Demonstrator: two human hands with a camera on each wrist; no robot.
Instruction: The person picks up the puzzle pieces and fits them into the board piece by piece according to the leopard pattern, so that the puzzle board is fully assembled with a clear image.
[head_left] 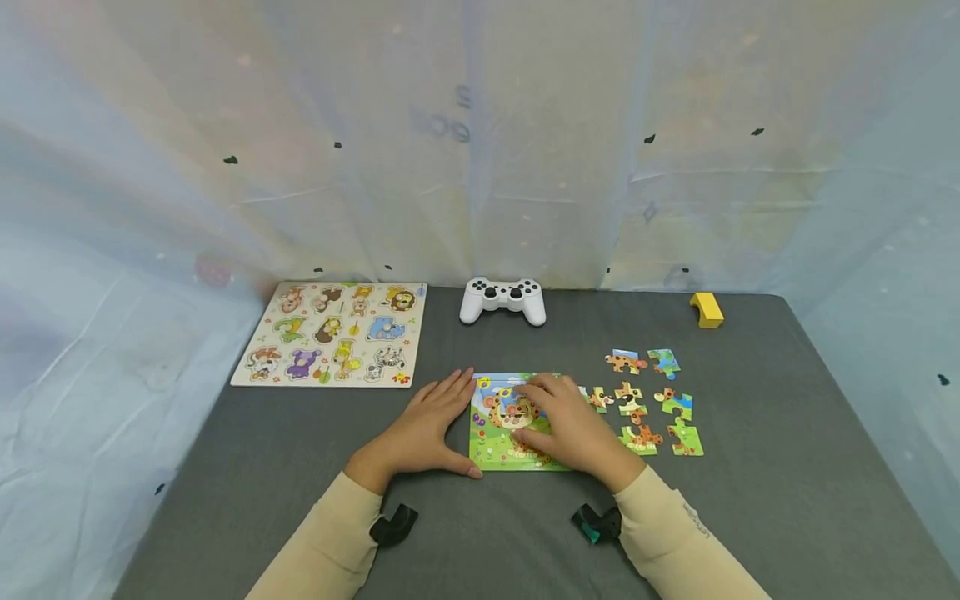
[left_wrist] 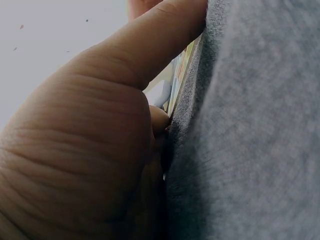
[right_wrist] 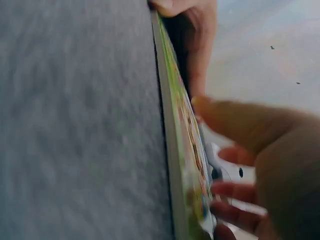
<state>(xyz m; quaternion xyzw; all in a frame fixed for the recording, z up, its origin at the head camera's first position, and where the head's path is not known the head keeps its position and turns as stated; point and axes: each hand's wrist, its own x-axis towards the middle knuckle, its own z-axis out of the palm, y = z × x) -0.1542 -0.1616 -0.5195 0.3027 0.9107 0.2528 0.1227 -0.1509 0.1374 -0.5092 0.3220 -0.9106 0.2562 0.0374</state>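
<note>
A jigsaw puzzle (head_left: 491, 454) with a cartoon animal on green grass lies flat on the grey table. My left hand (head_left: 423, 427) lies along its left side, fingers straight and thumb out at the lower left corner. Over the right half of the puzzle is my right hand (head_left: 576, 427), its thumb and fingers apart with the tips at the picture's surface; it hides part of the picture. In the right wrist view the puzzle's pale side edge (right_wrist: 170, 145) shows, and the thumb (right_wrist: 230, 117) reaches over the picture.
Several loose puzzle pieces (head_left: 678, 406) lie to the right of the puzzle. A white game controller (head_left: 502, 300) is behind it. At the back left rests an animal peg board (head_left: 330, 333); a yellow block (head_left: 707, 310) stands at the back right. A pale curtain (head_left: 555, 167) hangs behind the table.
</note>
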